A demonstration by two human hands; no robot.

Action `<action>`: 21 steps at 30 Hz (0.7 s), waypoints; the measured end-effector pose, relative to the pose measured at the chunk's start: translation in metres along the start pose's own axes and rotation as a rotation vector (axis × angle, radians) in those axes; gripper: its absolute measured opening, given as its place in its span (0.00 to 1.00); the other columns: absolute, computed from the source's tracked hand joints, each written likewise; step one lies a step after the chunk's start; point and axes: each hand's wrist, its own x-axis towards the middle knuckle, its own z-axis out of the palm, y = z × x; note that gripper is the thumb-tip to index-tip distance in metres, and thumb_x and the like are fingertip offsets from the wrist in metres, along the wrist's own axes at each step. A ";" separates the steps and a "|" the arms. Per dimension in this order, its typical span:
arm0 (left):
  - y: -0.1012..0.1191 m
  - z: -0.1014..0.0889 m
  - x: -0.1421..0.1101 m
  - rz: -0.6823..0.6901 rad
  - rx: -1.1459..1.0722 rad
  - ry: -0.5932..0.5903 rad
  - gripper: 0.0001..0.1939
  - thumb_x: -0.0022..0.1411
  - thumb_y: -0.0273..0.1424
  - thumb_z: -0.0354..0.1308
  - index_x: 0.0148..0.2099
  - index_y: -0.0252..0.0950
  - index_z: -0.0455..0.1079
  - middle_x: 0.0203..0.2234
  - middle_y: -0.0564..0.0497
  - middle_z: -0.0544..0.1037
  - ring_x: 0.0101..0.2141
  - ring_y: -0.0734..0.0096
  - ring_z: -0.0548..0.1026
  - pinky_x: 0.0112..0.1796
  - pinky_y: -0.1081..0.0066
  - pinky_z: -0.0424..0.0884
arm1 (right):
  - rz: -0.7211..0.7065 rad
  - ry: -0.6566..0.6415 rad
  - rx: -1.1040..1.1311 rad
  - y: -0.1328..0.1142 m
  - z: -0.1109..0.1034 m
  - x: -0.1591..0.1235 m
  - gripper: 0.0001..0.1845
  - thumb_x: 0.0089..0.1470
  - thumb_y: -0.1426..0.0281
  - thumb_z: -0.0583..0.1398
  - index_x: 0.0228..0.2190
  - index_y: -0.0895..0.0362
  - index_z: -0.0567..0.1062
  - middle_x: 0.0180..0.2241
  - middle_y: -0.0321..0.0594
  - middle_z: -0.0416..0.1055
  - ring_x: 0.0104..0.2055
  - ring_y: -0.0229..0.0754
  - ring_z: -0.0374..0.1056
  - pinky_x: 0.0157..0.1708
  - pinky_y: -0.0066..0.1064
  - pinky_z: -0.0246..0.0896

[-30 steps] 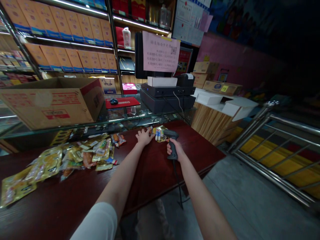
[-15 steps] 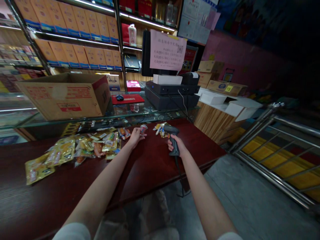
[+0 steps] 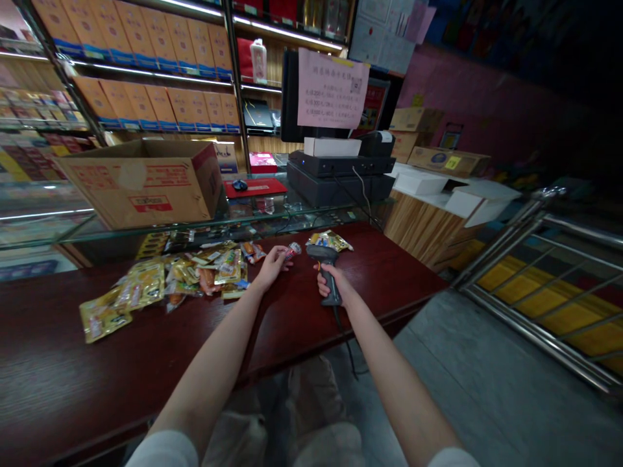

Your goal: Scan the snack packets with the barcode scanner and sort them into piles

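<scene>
My right hand (image 3: 329,283) is wrapped round the grip of a dark barcode scanner (image 3: 325,266), whose head points left over the red-brown counter (image 3: 302,318). My left hand (image 3: 270,266) pinches a small red and white snack packet (image 3: 293,249) just in front of the scanner's head. A yellow snack packet (image 3: 331,240) lies right behind the scanner. To the left of my left hand spreads a heap of yellow and orange snack packets (image 3: 195,275).
A cardboard box (image 3: 141,185) stands on a glass counter (image 3: 195,230) behind the snacks. A cash register (image 3: 341,175) with a pink notice (image 3: 332,97) is at the back. Shelves of orange boxes (image 3: 146,58) fill the wall. Metal railing (image 3: 549,272) is on the right.
My left hand left the packets by the scanner, took a small packet and brought it up in front of the scanner's head. The right hand drew the scanner back a little.
</scene>
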 end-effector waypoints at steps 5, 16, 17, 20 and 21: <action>-0.004 0.004 -0.001 0.123 0.178 -0.007 0.11 0.62 0.38 0.53 0.43 0.36 0.66 0.37 0.49 0.76 0.30 0.73 0.77 0.26 0.77 0.69 | -0.003 0.000 -0.004 0.001 -0.002 0.001 0.17 0.47 0.60 0.65 0.33 0.55 0.67 0.14 0.24 0.61 0.10 0.30 0.52 0.11 0.24 0.47; 0.006 -0.001 -0.006 0.360 0.957 0.223 0.15 0.66 0.27 0.45 0.49 0.34 0.71 0.47 0.40 0.75 0.50 0.57 0.71 0.53 0.58 0.65 | 0.023 0.009 0.019 0.001 -0.001 0.000 0.17 0.48 0.60 0.64 0.36 0.55 0.67 0.15 0.23 0.60 0.10 0.30 0.52 0.11 0.24 0.46; 0.009 -0.003 -0.008 0.353 1.070 0.270 0.17 0.66 0.27 0.45 0.50 0.34 0.72 0.49 0.38 0.74 0.51 0.54 0.69 0.53 0.56 0.64 | 0.020 0.011 0.024 0.001 -0.001 0.000 0.17 0.49 0.60 0.64 0.37 0.55 0.67 0.15 0.23 0.60 0.10 0.30 0.52 0.11 0.24 0.46; 0.015 -0.007 -0.013 0.286 1.309 0.347 0.20 0.67 0.26 0.43 0.52 0.34 0.73 0.55 0.36 0.70 0.54 0.46 0.66 0.53 0.51 0.62 | 0.006 0.019 0.030 0.001 0.000 -0.001 0.17 0.48 0.60 0.64 0.37 0.55 0.67 0.15 0.23 0.60 0.11 0.30 0.52 0.11 0.24 0.46; 0.015 -0.008 -0.014 0.252 1.354 0.356 0.21 0.66 0.26 0.42 0.52 0.33 0.74 0.56 0.35 0.69 0.54 0.44 0.65 0.52 0.49 0.62 | 0.002 0.023 0.031 0.000 0.000 -0.002 0.17 0.48 0.60 0.64 0.37 0.55 0.67 0.15 0.24 0.61 0.11 0.30 0.52 0.11 0.24 0.46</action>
